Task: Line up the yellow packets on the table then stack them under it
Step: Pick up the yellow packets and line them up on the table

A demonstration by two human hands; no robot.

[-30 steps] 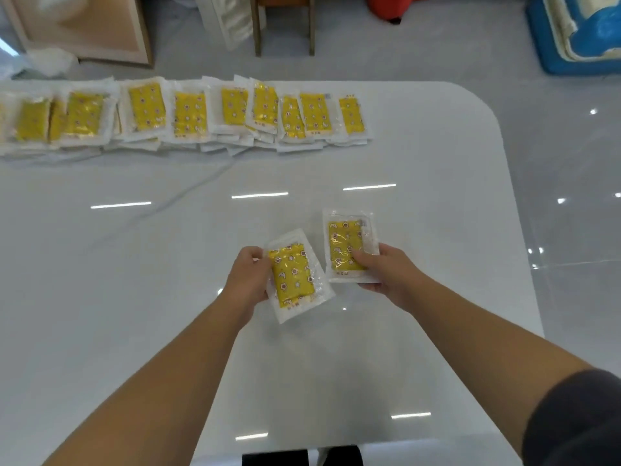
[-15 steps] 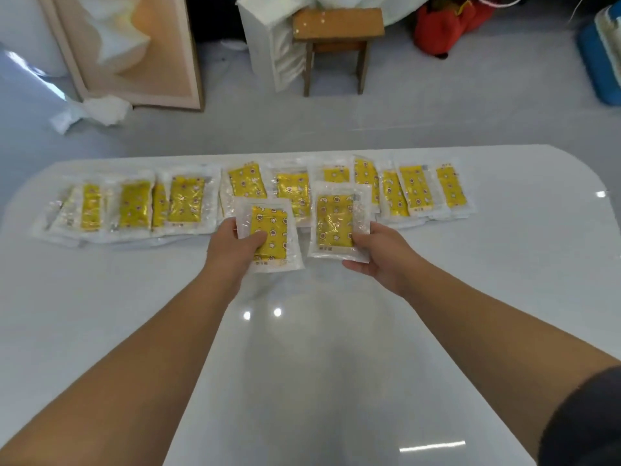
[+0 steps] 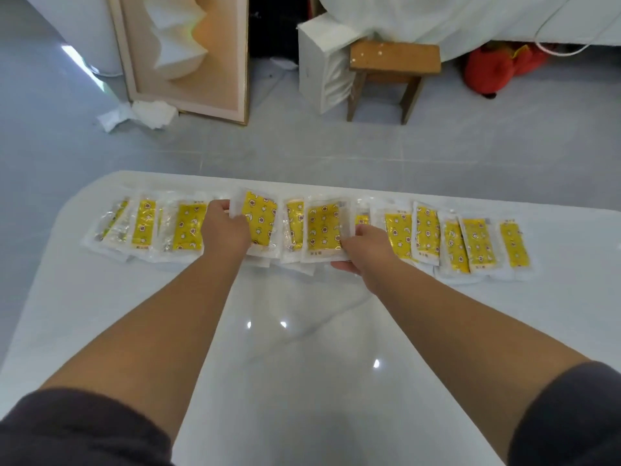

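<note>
A yellow packet (image 3: 260, 218) is pinched at its left edge by the left hand (image 3: 225, 230), with the fingers curled round the clear wrapper. A second yellow packet (image 3: 323, 227) is gripped at its lower right corner by the right hand (image 3: 364, 247), thumb on top and fingers underneath. Both packets are held upright, side by side, over the middle of a row of packets (image 3: 479, 242). Whether they already rest on that row cannot be told.

The row is laid along the far edge of the glossy white table (image 3: 302, 381), its packets overlapping one another from left to right. Both forearms are stretched across the table, and dark sleeves (image 3: 84, 428) are seen at the near edge. On the floor beyond, a wooden stool (image 3: 395, 57), a framed panel (image 3: 215, 62) and some crumpled paper (image 3: 148, 112) are seen.
</note>
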